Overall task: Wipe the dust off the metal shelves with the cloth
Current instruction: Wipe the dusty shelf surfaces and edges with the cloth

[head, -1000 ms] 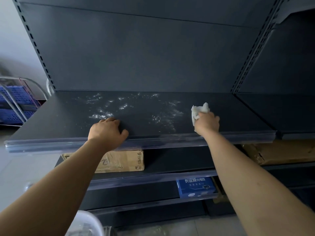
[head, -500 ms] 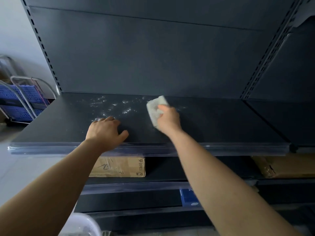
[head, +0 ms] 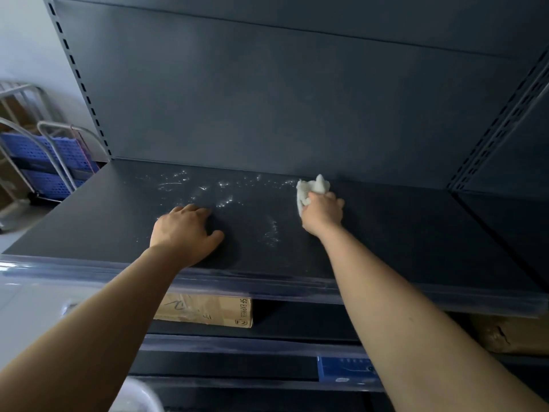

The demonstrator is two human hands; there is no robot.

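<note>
Grips bunched cloth (head: 312, 188) in right hand (head: 323, 216) right of centre on dusty metal shelf (head: 416, 233), rests left hand (head: 184, 231) palm-down, fingers relaxed, left of centre.

This looks like a shop or its stockroom: dark metal shelves (head: 401, 233) hang on slotted uprights (head: 77, 75), clear label strips (head: 252, 279) run along their front edges, a cardboard shipping box (head: 208, 310) sits below, and blue plastic baskets (head: 44, 148) are stacked beside them.
</note>
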